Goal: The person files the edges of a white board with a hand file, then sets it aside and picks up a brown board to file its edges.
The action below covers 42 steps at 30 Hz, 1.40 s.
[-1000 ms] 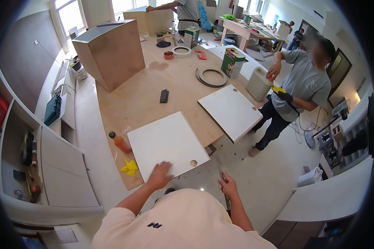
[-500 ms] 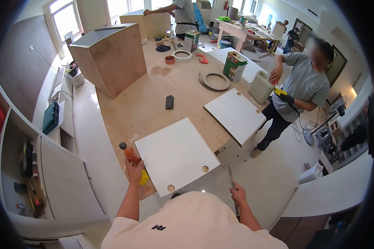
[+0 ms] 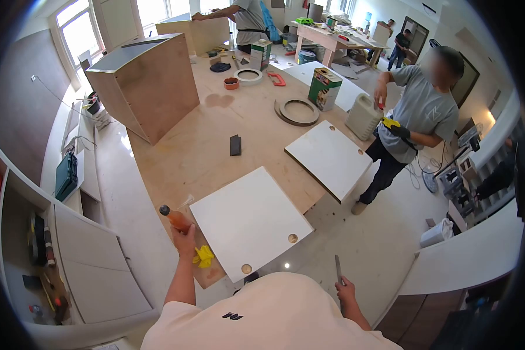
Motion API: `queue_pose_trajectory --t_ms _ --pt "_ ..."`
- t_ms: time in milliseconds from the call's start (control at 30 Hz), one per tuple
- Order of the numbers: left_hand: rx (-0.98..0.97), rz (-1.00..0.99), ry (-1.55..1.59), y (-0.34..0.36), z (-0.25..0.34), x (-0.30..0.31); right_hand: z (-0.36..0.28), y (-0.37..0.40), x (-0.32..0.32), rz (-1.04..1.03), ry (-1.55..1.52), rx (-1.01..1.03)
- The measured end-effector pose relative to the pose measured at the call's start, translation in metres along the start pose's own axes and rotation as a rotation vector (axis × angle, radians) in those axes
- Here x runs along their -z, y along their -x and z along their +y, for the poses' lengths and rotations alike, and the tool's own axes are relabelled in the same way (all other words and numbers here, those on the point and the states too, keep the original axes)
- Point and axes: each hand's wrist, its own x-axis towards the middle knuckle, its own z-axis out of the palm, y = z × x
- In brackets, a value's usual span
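Note:
My left hand [image 3: 184, 239] is closed around an orange bottle [image 3: 177, 219] with a dark cap, tilted over the left edge of the workbench. Just below it lies a crumpled yellow cloth [image 3: 204, 256]. A white board [image 3: 248, 213] with two round holes near its front edge rests beside that hand. Off the bench to the right, my right hand [image 3: 345, 290] grips a long, flat grey metal tool [image 3: 338, 267] that looks like a file, pointing upward and apart from the board.
A second white board [image 3: 328, 160] overhangs the bench's right edge, near a co-worker [image 3: 423, 114] with a yellow item. The wooden workbench [image 3: 210, 157] bears a dark block [image 3: 235, 145], a coil of edging [image 3: 297, 112], a green can [image 3: 325, 88] and a large cabinet box [image 3: 149, 87].
My right hand has moved right and down with the metal tool, away from the board. My left hand has shifted slightly left with the bottle, leaving more of the yellow cloth showing.

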Motion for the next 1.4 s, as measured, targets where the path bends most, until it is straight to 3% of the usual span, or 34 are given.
queue_pose_trajectory --t_ms 167,467,567,833,967,1067,1200,1233,1333,1400 --pt "-0.033 0.121 -0.004 -0.047 -0.03 0.002 0.013 0.015 0.005 0.05 -0.056 -0.044" --pt "-0.012 0.061 -0.236 -0.124 -0.013 -0.007 0.008 0.029 0.007 0.043 -0.054 -0.038" --pt "0.04 0.062 -0.177 -0.121 0.009 -0.013 0.006 0.035 0.007 0.043 -0.056 -0.059" --pt "-0.004 0.052 -0.312 -0.126 -0.019 -0.007 0.001 0.064 -0.005 0.028 -0.071 -0.128" --pt "-0.086 0.175 -0.378 -0.1 -0.04 -0.003 0.017 0.052 -0.012 0.003 -0.059 -0.016" --pt "-0.062 0.135 -0.221 -0.053 -0.053 0.016 0.0 0.055 -0.017 -0.002 -0.101 -0.018" --pt "0.052 -0.004 -0.13 0.037 -0.012 0.02 -0.021 0.034 -0.011 -0.057 -0.106 -0.019" --pt "-0.026 -0.053 -0.22 0.058 -0.012 0.02 -0.026 0.03 -0.01 -0.084 -0.087 -0.024" --pt "-0.192 -0.215 -0.352 0.113 0.014 0.017 -0.007 -0.017 -0.014 -0.09 0.066 0.241" --pt "-0.301 -0.287 -0.439 0.146 0.035 0.021 -0.034 -0.012 -0.01 -0.091 0.033 0.217"
